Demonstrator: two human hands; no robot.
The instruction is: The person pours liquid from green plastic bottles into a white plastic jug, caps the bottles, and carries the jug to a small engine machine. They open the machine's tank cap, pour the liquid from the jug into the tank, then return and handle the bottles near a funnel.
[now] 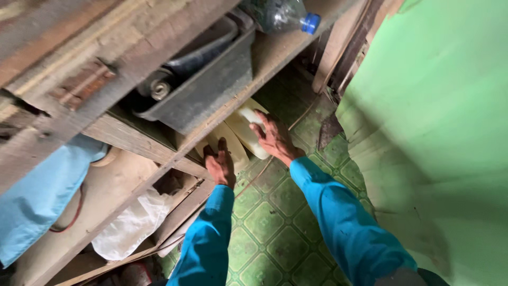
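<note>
Under the front edge of a wooden shelf [159, 159], on a green patterned floor [275, 222], two cream plastic containers are seen side by side. The left container [233, 145] is pressed by the left hand [219, 164], fingers together. The right container [248, 130] is gripped by the right hand [275, 139], fingers spread around it. Above, a grey metal tray [206, 90] is seen on the shelf.

The wooden shelf [159, 153] hides most of two cream plastic jugs [248, 132]; the clear plastic bottle with blue cap [280, 13] is cut off at the top edge.
</note>
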